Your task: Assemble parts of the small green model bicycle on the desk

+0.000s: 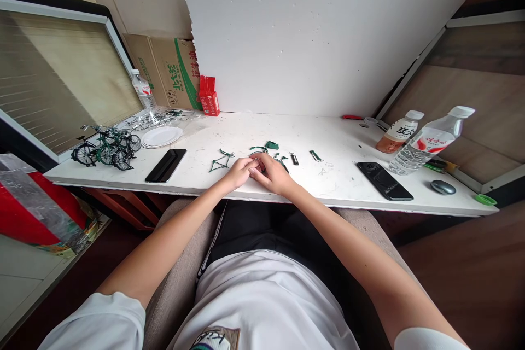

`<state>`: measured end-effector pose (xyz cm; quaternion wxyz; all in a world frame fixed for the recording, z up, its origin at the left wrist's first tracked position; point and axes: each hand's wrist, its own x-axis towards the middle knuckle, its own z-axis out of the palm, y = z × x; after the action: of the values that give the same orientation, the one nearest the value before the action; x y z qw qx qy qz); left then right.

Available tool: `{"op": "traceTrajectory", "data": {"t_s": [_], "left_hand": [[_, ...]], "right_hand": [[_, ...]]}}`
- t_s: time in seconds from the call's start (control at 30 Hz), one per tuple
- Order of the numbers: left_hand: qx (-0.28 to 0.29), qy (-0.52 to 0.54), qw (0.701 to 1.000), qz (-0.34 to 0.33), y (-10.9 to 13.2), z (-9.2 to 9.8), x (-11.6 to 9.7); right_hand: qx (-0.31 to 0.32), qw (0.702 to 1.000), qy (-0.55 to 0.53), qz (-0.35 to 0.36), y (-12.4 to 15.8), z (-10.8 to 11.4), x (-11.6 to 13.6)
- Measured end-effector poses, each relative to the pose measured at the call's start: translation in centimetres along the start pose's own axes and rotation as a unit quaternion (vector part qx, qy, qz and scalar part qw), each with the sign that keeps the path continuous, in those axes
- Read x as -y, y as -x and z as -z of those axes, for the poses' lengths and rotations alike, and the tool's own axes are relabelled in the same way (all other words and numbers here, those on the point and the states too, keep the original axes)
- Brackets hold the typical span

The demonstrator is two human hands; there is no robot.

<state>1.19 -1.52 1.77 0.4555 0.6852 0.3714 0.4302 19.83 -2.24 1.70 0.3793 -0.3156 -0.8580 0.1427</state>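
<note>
My left hand [241, 171] and my right hand [271, 173] meet over the front of the white table, fingers closed in a pinch. A small dark part shows between them, mostly hidden by the fingers, and I cannot make out its kind. Just beyond the fingertips lies a thin, dark curved piece [257, 149]. A green miniature bicycle frame [221, 160] rests to the left of my left hand. Around my right hand are a green block-like part [271, 145], a small dark rectangular piece [294, 159] and a green strip-shaped part [315, 156].
Assembled miniature bicycles [105, 147] stand at the left, near a phone [166, 165] and white plates [162, 137]. A red box [209, 99] sits by the carton [170, 74]. Another phone [384, 180], bottles [433, 139] and a mouse [443, 187] occupy the right.
</note>
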Motion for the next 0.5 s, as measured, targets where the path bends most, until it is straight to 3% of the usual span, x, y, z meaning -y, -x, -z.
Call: {"op": "traceTrajectory", "data": {"t_s": [0.5], "left_hand": [[0.002, 0.015, 1.000, -0.001, 0.05, -0.08, -0.18]], "right_hand": [[-0.001, 1.000, -0.001, -0.001, -0.06, 0.06, 0.18]]}}
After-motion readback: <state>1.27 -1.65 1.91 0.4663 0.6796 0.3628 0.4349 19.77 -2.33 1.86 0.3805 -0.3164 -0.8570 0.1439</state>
